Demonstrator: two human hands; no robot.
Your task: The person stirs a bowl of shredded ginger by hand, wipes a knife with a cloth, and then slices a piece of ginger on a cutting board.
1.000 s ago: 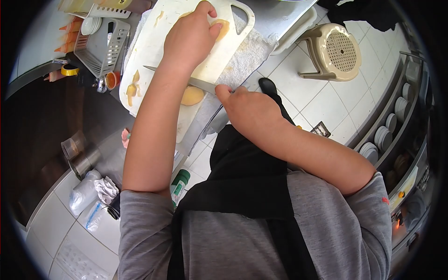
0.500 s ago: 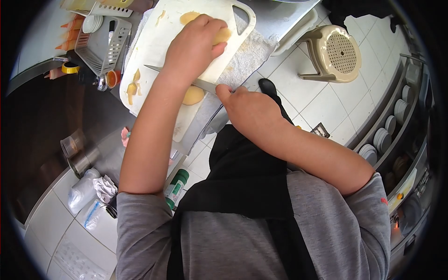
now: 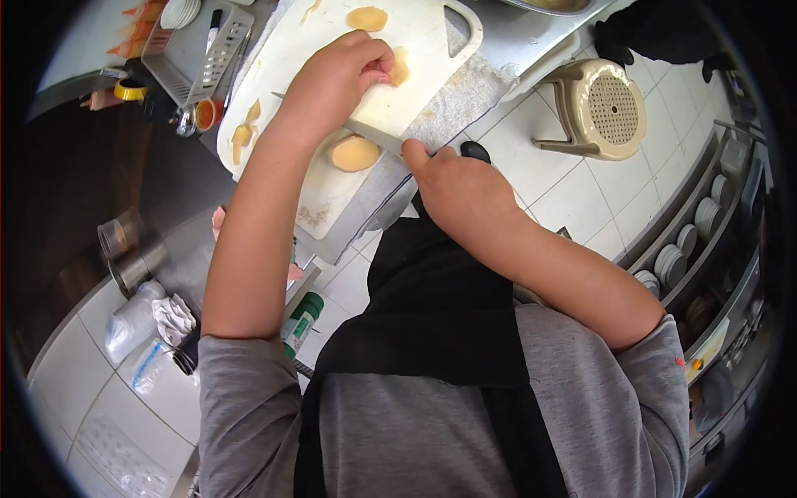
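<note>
My right hand (image 3: 461, 187) is closed round the handle of a knife (image 3: 378, 135), whose blade runs left beneath my left wrist over a white cutting board (image 3: 432, 50). My left hand (image 3: 340, 79) has its fingers pinched together at the edge of a pale yellow potato slice (image 3: 400, 66) on the board. Another potato piece (image 3: 367, 18) lies flat beyond the fingers. Nearer my body, below the blade, a potato half (image 3: 355, 153) shows its oval face. Thin peelings (image 3: 242, 141) rest at the board's left side. My left forearm hides the middle of the blade.
The board sits on a white towel (image 3: 465, 91) on a metal counter. A plastic basket (image 3: 199, 62) stands at the left, near an orange-filled cup (image 3: 207, 114). On the tiled floor is a beige stool (image 3: 610, 108). Shelves of plates (image 3: 671, 266) line the right. A dark-clothed person (image 3: 664, 33) stands beyond.
The left hand has gone from covering a potato piece to pinching at its edge. The half near the blade now shows more of its face. The whole view has shifted slightly.
</note>
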